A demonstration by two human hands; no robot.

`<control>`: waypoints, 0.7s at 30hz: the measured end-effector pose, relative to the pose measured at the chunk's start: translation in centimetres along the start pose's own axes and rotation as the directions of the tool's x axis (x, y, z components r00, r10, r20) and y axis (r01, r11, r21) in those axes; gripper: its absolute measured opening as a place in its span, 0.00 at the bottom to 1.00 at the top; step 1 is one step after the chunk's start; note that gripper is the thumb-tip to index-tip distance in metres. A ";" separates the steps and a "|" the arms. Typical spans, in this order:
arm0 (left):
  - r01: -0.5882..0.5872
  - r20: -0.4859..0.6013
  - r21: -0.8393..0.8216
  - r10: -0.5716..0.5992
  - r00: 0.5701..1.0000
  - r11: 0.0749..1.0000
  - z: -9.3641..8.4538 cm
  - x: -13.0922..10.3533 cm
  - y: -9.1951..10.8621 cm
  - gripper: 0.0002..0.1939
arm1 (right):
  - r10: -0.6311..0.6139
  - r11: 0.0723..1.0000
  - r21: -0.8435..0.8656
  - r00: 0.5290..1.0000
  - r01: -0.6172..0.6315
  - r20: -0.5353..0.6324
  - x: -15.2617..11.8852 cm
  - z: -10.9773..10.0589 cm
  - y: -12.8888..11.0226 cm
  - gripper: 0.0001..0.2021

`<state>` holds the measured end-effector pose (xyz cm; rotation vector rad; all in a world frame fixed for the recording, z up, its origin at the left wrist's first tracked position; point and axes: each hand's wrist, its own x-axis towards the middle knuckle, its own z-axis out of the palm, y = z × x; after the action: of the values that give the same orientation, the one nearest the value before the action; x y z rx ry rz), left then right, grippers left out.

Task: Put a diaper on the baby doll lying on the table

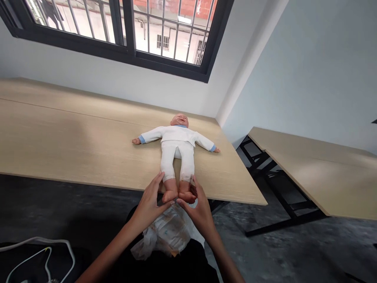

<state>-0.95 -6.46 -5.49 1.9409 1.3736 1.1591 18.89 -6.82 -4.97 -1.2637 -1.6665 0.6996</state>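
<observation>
A baby doll (178,151) in a white long-sleeved top and white trousers with blue cuffs lies on its back on the wooden table (88,145). Its arms are spread, its head points to the window, and its bare feet reach the near edge. My left hand (151,200) is cupped round the outside of the leg on the left, fingertips at the trouser hem, thumb by the toes. Round the other leg curls my right hand (200,208), some fingers partly hidden behind the foot. Both thumbs nearly meet below the feet.
A crumpled translucent plastic bag (171,232) rests on my lap. White cables (69,245) lie at lower left. Another table (324,169) with black folding legs stands to the right, past a gap. Behind the doll is a wall with a barred window (173,63).
</observation>
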 end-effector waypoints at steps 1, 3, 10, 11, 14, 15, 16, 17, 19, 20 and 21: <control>-0.001 0.001 -0.002 0.001 1.000 1.000 -0.4 -0.2 0.1 0.42 | 0.002 1.000 0.007 1.000 -0.002 -0.014 -0.4 -0.5 0.1 0.44; -0.013 -0.039 -0.004 0.013 0.999 1.000 -1.5 -0.8 0.4 0.37 | 0.019 1.000 0.008 0.994 -0.018 -0.107 -1.5 -1.5 0.7 0.38; -0.120 0.125 0.066 0.112 0.986 0.991 -3.9 -4.8 -0.1 0.05 | 0.104 0.982 -0.166 0.993 -0.094 0.057 -8.4 -3.8 6.4 0.08; -0.107 0.243 0.073 0.087 0.966 0.992 -3.7 -5.2 -0.4 0.05 | 0.082 0.977 -0.208 0.981 -0.044 0.176 -9.1 -3.7 6.9 0.14; -0.064 0.501 0.085 0.013 0.865 0.994 -2.3 -5.7 -1.7 0.09 | 0.038 0.927 -0.354 0.912 0.121 0.409 -9.9 -3.2 7.1 0.32; -0.051 0.554 0.083 -0.004 0.832 0.995 -1.7 -5.6 -2.1 0.13 | 0.026 0.905 -0.392 0.895 0.169 0.446 -9.7 -2.8 6.9 0.33; -0.037 0.598 0.080 -0.018 0.801 0.996 -1.2 -5.5 -2.5 0.18 | 0.010 0.884 -0.417 0.883 0.212 0.469 -9.3 -2.5 6.6 0.31; -0.025 0.632 0.081 -0.032 0.775 0.996 -0.8 -5.3 -2.7 0.22 | -0.015 0.866 -0.432 0.876 0.252 0.482 -8.9 -2.1 6.4 0.29; -0.015 0.670 0.098 -0.055 0.740 0.995 -0.3 -4.8 -2.8 0.28 | -0.080 0.837 -0.440 0.867 0.326 0.491 -7.8 -1.4 5.9 0.23; -0.018 0.680 0.110 -0.062 0.730 0.994 -0.2 -4.5 -2.6 0.31 | -0.117 0.827 -0.434 0.863 0.358 0.491 -7.3 -1.0 5.7 0.21; -0.027 0.687 0.117 -0.061 0.724 0.993 -0.3 -4.2 -2.4 0.32 | -0.155 0.820 -0.420 0.857 0.389 0.491 -6.8 -0.7 5.5 0.19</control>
<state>-2.95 -9.45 -8.71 2.1143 1.0412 0.2495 22.41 -11.56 -11.48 -1.2187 -2.4795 0.3796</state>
